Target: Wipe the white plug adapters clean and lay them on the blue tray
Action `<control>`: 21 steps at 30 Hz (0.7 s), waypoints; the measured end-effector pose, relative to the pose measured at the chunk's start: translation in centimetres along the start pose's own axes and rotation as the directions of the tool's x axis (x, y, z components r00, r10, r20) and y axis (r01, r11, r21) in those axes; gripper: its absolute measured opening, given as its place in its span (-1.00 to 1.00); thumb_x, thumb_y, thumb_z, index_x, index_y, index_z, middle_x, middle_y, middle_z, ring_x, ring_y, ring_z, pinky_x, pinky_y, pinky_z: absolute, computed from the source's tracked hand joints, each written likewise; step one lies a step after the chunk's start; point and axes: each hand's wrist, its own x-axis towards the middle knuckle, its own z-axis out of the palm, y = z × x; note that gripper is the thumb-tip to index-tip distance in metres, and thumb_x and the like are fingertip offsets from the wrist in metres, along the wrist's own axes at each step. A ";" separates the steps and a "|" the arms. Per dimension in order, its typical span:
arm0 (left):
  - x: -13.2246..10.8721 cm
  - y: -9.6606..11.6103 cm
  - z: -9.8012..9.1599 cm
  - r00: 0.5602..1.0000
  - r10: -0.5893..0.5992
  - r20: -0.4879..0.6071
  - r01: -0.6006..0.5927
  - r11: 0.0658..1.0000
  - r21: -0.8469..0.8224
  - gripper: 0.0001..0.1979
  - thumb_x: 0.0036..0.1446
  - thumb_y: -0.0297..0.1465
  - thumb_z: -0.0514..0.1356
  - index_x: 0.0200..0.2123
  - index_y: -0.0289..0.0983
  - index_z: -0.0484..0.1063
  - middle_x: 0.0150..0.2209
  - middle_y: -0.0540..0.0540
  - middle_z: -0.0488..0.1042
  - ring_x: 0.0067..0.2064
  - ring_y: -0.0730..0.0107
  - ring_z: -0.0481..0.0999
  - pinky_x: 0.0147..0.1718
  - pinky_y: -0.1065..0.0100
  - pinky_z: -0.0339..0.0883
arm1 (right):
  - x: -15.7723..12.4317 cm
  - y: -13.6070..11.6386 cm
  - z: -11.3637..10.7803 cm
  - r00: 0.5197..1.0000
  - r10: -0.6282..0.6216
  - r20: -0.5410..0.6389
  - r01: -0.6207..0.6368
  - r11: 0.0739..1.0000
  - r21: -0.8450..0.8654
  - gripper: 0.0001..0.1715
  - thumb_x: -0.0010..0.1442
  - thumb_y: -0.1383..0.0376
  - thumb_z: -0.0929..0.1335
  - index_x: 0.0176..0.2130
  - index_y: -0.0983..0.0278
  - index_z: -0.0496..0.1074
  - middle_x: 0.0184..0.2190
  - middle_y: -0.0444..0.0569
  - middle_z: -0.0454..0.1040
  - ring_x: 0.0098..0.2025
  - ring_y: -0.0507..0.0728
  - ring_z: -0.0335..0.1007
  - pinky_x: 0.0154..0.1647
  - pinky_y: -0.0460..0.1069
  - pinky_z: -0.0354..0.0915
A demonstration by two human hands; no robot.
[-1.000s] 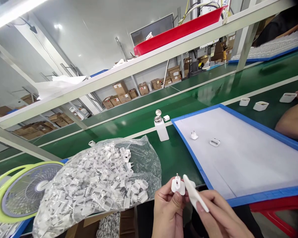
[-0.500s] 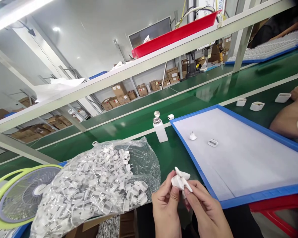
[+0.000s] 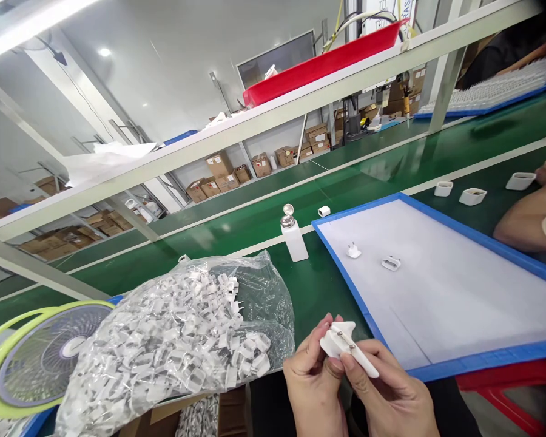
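Observation:
Between my two hands, low in the view, is a white two-pin plug piece (image 3: pixel 349 347) with its metal pins facing up. My left hand (image 3: pixel 316 382) pinches its left end. My right hand (image 3: pixel 386 382) grips the other end, thumb pressed close beside the pins. Some of the piece is covered by my fingers. A clear plastic bag (image 3: pixel 273 291) full of white plug housings lies left of my hands. To their right is a blue-rimmed white tray (image 3: pixel 455 285), carrying a small plug part (image 3: pixel 353 250) with pins up and another plug housing (image 3: pixel 391 263) on its side.
A white pump bottle (image 3: pixel 295 240) stands behind my hands. A green fan (image 3: pixel 40 358) sits at the far left. Several white housings (image 3: pixel 472 196) lie near another person's arm (image 3: pixel 528 212) at right. A shelf rail (image 3: pixel 273 127) crosses above the green conveyor (image 3: pixel 227 224).
My hands have moved slightly right and down. The plug piece has turned, so both pins now show more plainly. A small white housing on the belt has shifted right.

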 end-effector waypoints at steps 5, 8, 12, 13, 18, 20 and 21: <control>-0.2 -0.4 0.3 0.999 0.033 -0.032 -0.034 0.999 -0.032 -0.49 -0.26 -0.10 0.57 -0.20 -0.17 0.72 -0.06 -0.32 0.67 -0.03 -0.09 0.67 -0.06 0.19 0.58 | -0.4 0.5 0.4 0.995 -0.028 -0.094 0.034 0.998 0.058 -0.88 0.11 0.34 0.54 -0.27 0.15 0.69 -0.37 -0.05 0.54 -0.38 0.10 0.52 -0.37 -0.11 0.46; -0.2 -0.4 0.4 0.999 0.022 -0.045 -0.024 0.998 -0.050 -0.52 -0.26 -0.12 0.58 -0.22 -0.16 0.72 -0.10 -0.30 0.68 -0.07 -0.06 0.68 -0.12 0.23 0.60 | -0.1 0.2 0.6 0.992 -0.032 -0.119 0.043 0.995 0.092 -0.98 0.13 0.32 0.53 -0.35 0.17 0.65 -0.37 -0.04 0.54 -0.35 0.11 0.54 -0.33 -0.10 0.48; -0.3 -0.2 0.5 1.000 -0.005 -0.020 0.004 0.998 -0.059 -0.54 -0.26 -0.13 0.58 -0.23 -0.17 0.72 -0.12 -0.30 0.69 -0.08 -0.08 0.69 -0.07 0.19 0.58 | 0.8 -0.8 0.6 0.997 -0.058 -0.055 0.060 0.997 0.040 -0.90 0.18 0.29 0.50 -0.24 0.16 0.68 -0.27 0.02 0.57 -0.21 0.18 0.60 -0.21 -0.09 0.52; -0.3 -0.1 0.5 1.000 -0.014 -0.017 0.013 0.998 -0.063 -0.53 -0.26 -0.13 0.58 -0.23 -0.17 0.72 -0.12 -0.31 0.69 -0.07 -0.10 0.68 -0.05 0.17 0.58 | 1.0 -1.1 0.6 0.998 -0.064 -0.026 0.064 0.998 0.026 -0.85 0.20 0.28 0.49 -0.19 0.15 0.68 -0.25 0.02 0.57 -0.20 0.18 0.61 -0.21 -0.09 0.53; -0.1 -0.3 0.7 0.997 -0.070 -0.040 0.066 0.992 -0.105 -0.52 -0.26 -0.14 0.58 -0.22 -0.20 0.72 -0.14 -0.32 0.69 -0.05 -0.12 0.68 -0.01 0.10 0.55 | 1.5 -1.9 0.5 0.998 -0.064 -0.028 0.064 0.998 -0.006 -0.81 0.20 0.25 0.49 -0.16 0.15 0.70 -0.31 0.01 0.56 -0.26 0.15 0.60 -0.25 -0.11 0.53; 0.1 -0.3 1.0 0.995 -0.094 -0.045 0.087 0.987 -0.132 -0.52 -0.27 -0.15 0.59 -0.23 -0.21 0.72 -0.17 -0.31 0.69 -0.07 -0.11 0.68 -0.01 0.09 0.56 | 1.6 -2.0 0.7 0.995 -0.076 -0.063 0.074 0.997 -0.024 -0.84 0.17 0.27 0.51 -0.19 0.14 0.70 -0.33 -0.01 0.57 -0.29 0.14 0.60 -0.29 -0.14 0.52; 0.2 -0.4 1.1 0.993 -0.105 -0.048 0.097 0.984 -0.149 -0.53 -0.27 -0.16 0.59 -0.24 -0.22 0.72 -0.17 -0.31 0.69 -0.07 -0.11 0.68 -0.02 0.10 0.56 | 1.7 -2.1 0.8 0.994 -0.081 -0.079 0.079 0.996 -0.032 -0.85 0.15 0.27 0.52 -0.21 0.13 0.70 -0.34 -0.02 0.57 -0.30 0.13 0.60 -0.30 -0.14 0.51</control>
